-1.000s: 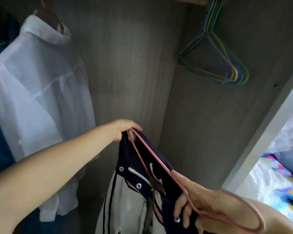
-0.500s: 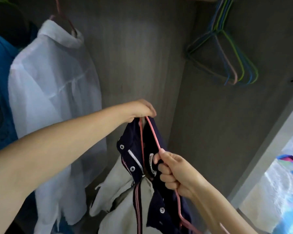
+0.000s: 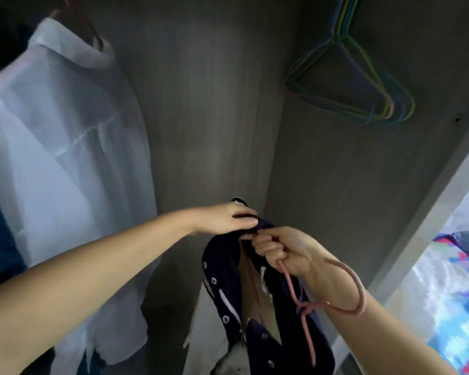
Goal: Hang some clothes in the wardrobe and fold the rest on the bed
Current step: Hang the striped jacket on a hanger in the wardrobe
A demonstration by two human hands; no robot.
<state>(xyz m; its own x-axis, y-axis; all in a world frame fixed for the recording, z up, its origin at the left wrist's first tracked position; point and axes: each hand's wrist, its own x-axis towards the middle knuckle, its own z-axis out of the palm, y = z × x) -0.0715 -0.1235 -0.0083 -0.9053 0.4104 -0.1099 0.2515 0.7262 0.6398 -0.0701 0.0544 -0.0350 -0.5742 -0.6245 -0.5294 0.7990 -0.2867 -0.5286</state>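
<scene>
Grey wardrobe walls (image 3: 214, 104) stand behind. Right of the white shirt (image 3: 65, 158), the left hand (image 3: 222, 219) pinches the dark jacket (image 3: 228, 280) collar; the right hand (image 3: 282, 250) grips the pink hanger (image 3: 306, 304) inside it.

You are looking into a wardrobe's corner, where the grey wood-grain back panel (image 3: 209, 109) meets the side panel (image 3: 344, 180) in dim light. A pale front edge (image 3: 428, 212) of the side panel slants down on the right. Beyond it the room is much brighter, with a colourful patterned bedcover (image 3: 455, 301).
</scene>
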